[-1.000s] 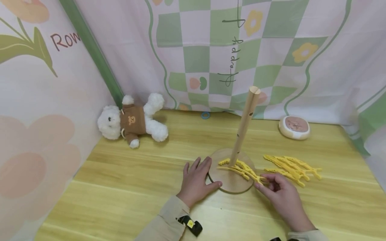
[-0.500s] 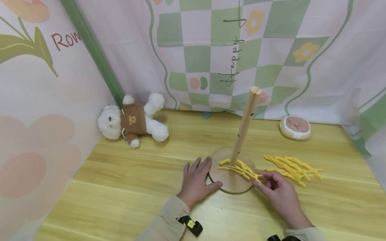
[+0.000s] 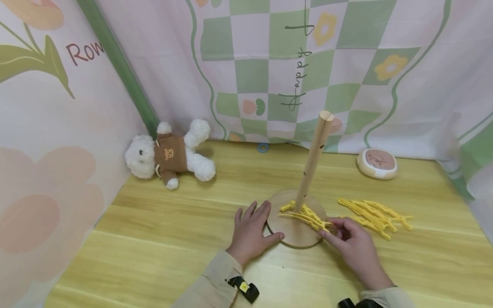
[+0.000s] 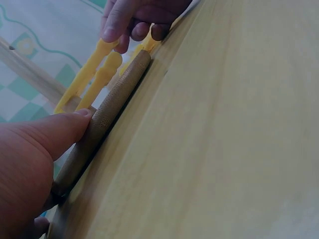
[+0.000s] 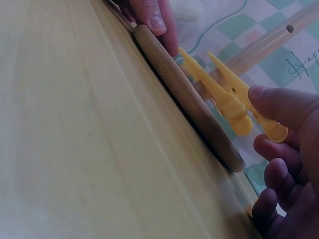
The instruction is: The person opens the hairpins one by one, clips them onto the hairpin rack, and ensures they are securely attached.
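Observation:
A round wooden base [image 3: 290,237] carries an upright wooden post [image 3: 313,156] with small holes in its side. My left hand [image 3: 252,235] rests on the base's left edge, fingers spread and thumb on top. Between thumb and fingers, my right hand [image 3: 356,250] pinches the forked end of a yellow plastic branch-shaped piece [image 5: 232,79], held above the base's right side. Beneath it, another yellow piece [image 5: 214,89] lies on the base, and more yellow plastic shows by the post's foot. Right of the base, several similar yellow pieces [image 3: 371,211] lie in a pile.
A white plush toy [image 3: 169,154] in a brown top lies at the back left. A blue ring [image 3: 263,147] and a rounded white device with a pinkish face [image 3: 377,163] are near the printed curtain [image 3: 250,72].
My right hand has slid a little to the left, taking the yellow piece with it over the base. The left hand, base and post stay put.

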Tool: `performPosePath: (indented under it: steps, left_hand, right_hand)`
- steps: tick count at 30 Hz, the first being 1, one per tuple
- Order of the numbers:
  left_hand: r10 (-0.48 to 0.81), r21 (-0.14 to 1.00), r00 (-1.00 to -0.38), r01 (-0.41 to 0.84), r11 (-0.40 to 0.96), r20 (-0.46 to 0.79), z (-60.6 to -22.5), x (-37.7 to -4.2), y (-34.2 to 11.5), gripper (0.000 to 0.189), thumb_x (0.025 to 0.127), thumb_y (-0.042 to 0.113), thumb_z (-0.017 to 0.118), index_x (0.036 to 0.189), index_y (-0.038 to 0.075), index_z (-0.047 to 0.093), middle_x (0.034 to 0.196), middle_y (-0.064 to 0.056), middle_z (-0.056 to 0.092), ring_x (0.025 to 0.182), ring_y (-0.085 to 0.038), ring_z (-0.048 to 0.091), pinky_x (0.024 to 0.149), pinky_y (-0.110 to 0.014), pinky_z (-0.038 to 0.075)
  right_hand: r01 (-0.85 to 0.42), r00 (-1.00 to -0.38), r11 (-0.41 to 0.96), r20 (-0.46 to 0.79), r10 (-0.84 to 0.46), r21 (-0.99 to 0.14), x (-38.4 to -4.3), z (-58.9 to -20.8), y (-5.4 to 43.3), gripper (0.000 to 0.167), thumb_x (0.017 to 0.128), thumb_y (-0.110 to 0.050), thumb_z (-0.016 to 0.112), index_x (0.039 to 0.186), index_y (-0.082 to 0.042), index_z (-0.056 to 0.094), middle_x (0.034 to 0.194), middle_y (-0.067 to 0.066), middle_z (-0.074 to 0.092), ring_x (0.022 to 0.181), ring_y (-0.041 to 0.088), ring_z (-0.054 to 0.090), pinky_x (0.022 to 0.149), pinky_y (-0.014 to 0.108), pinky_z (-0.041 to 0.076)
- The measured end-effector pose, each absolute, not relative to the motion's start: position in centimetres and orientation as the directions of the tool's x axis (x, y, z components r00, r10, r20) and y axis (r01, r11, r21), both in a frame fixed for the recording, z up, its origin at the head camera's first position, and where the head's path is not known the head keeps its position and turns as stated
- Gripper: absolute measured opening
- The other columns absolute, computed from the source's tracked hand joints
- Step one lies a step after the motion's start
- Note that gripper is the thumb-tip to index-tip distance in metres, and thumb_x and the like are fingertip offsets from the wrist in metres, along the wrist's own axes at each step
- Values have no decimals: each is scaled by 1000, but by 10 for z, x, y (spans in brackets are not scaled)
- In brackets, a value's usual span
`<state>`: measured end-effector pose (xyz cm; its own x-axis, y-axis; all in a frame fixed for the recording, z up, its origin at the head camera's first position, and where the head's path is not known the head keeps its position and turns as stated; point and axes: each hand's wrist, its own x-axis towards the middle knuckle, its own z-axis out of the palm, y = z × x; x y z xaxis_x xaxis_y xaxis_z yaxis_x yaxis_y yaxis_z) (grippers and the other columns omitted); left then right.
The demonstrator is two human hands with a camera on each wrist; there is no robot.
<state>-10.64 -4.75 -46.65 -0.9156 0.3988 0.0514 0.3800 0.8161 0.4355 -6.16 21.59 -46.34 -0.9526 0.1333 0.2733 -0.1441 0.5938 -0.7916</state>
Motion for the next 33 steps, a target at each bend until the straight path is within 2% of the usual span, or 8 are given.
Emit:
performPosePath:
  steps: [10,33]
  left_hand:
    - [401,431,-914,387,815,63,-467,-106,-47,91,89,68,59,158,14,33,161,1,35,150,-30,26,118,-63,11]
    - [397,429,-916,379,820,52,-469,-107,-48,92,89,68,59,158,14,33,162,1,33,150,-30,25,119,-62,10]
  right_hand:
    - [-116,-957,594,250,149,-796,-62,-463,215,28,79,-10,86,103,-6,73,79,0,64,64,7,50,53,19,43]
    - [-121,-957,577,249,149,-808,-64,-464,214,29,78,-7,86,104,-5,73,72,0,57,62,8,48,52,20,42]
